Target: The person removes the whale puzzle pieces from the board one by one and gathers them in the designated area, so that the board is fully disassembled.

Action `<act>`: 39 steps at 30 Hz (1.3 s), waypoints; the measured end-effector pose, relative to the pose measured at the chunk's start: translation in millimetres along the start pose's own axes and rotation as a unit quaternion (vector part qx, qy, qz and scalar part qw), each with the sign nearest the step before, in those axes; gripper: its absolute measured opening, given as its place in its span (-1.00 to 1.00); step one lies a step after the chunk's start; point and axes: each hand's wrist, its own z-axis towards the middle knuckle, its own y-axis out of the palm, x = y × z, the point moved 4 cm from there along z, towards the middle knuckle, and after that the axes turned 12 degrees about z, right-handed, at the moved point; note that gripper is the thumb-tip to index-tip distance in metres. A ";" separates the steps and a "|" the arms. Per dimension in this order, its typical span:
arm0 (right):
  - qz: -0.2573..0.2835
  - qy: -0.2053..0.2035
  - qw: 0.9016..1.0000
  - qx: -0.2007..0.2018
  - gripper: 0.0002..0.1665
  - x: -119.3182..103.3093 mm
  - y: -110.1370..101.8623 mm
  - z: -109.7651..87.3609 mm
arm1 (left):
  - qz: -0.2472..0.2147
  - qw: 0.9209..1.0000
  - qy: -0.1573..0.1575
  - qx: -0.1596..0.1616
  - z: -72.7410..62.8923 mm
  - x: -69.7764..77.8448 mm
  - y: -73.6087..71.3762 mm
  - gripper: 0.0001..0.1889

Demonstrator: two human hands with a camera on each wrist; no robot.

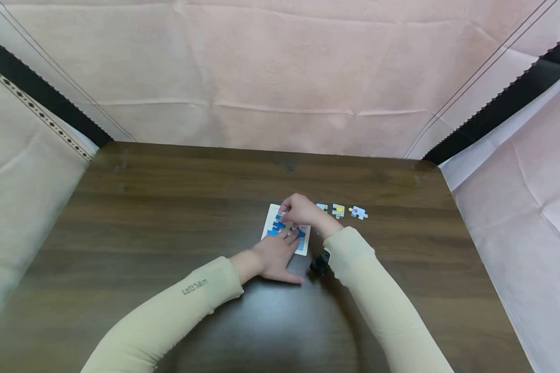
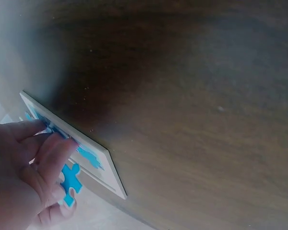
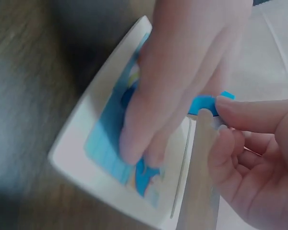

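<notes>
A white-framed jigsaw puzzle board [image 1: 269, 218] lies on the table beneath both hands, part of its picture filled with blue. My left hand [image 1: 276, 256] rests on the board's near part, its fingers extended and fingertips touching the picture; in the right wrist view this left hand [image 3: 175, 76] covers much of it. My right hand [image 1: 303, 211] is over the far part of the board. Between thumb and fingers, the right hand [image 3: 259, 153] pinches a blue puzzle piece [image 3: 204, 104], seen partly edge-on. The left wrist view shows the blue piece [image 2: 71, 184] with a knobbed outline.
Right of the board lie loose puzzle pieces: a yellow-patterned one [image 1: 338, 210], a pale blue one [image 1: 358, 212] and one partly behind the right hand [image 1: 322, 206]. The brown wooden table [image 1: 177, 207] is bordered by pale cloth walls [image 1: 280, 77].
</notes>
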 end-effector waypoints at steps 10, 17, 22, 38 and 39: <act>0.051 0.027 0.998 0.021 -0.80 15.0 -21.0 -6.5 | -0.002 1.000 0.000 -0.015 2.2 1.4 1.8 0.02; 0.062 0.046 0.997 0.031 -0.78 21.7 -31.3 -8.9 | 0.012 1.000 0.000 -0.014 3.0 4.5 2.0 0.01; 0.074 0.046 0.995 0.039 -0.77 25.7 -39.4 -13.3 | 0.034 0.999 -0.013 -0.014 4.9 7.9 -1.5 -0.03; 0.143 0.046 0.988 0.029 -0.71 43.7 -60.5 -26.6 | 0.099 0.992 -0.068 0.026 4.6 8.6 0.3 -0.13; 0.147 0.049 0.987 0.031 -0.72 44.9 -61.6 -27.2 | 0.105 0.992 -0.068 0.028 4.8 8.8 0.2 -0.14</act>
